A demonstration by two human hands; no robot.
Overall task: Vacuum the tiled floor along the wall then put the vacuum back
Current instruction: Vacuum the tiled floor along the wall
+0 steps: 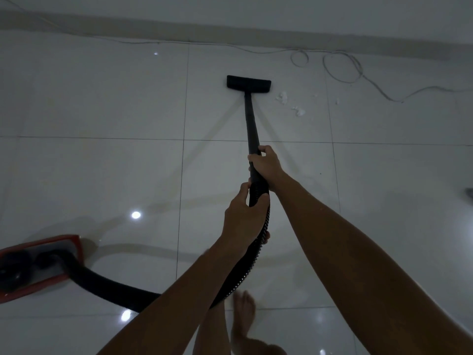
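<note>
**Head view: two hands steer the wand toward the scraps by the wall**

We look down on the tiled floor (pixel 102 111), which fills nearly everything we see, with the wall (pixel 256 6) and its base running across at twelve o'clock. That is the strip we mean to clean, so we face it squarely.

At eight o'clock sits the red vacuum body (pixel 38 267), parked behind us so it stays out of the sweep; its ribbed hose (pixel 115 290) loops across six o'clock and rises to our hands, slack enough to let the wand reach.

The black wand (pixel 249 119) runs from centre toward twelve o'clock, ending in the floor head (pixel 248 81), which seems to lie flat on the tile, though the dim light leaves that uncertain.

Our right hand (pixel 266 167) wraps its fingers round the wand higher up to aim it; our left hand (pixel 243 221) curls round the hose cuff just below to push and take the weight.

A loose white cable (pixel 343 67) coils at one o'clock, near the wall, and we judge it worth avoiding. Smallest of all, white paper scraps (pixel 294 106) lie just right of the head, not yet picked up.
</note>
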